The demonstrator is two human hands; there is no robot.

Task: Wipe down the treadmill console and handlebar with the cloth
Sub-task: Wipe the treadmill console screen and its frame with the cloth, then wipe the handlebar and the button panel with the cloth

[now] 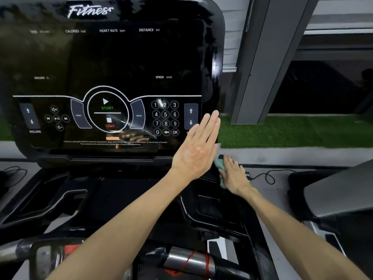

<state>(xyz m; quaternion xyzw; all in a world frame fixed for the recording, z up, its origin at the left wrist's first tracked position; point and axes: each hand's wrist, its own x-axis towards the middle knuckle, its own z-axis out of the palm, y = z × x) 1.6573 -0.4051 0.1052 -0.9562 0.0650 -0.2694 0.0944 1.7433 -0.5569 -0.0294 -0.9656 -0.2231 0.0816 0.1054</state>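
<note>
Head view: a crumpled pale green cloth (pixel 219 165) lay at the right edge of the black tray, just below the glossy black treadmill console (pixel 121 57)
The right hand (pixel 235 175) pressed down on the cloth with fairly straight, slightly spread fingers, not curled round it; the left hand (pixel 196 150) was raised flat, fingers straight and together, holding nothing, before the console's lower right corner beside the number keypad (pixel 165 118), and whether it touched could not be told; a thin black cable (pixel 266 176) trailed over the grey floor beyond

"Fitness" tops the console (pixel 121 57). Below run CALORIES, HEART RATE bpm, DISTANCE km, SPEED km/h. Nearer sit START, STOP, MODE, INCLINE and, at right, a keypad (pixel 165 118) with 0–9 and OK.
</note>
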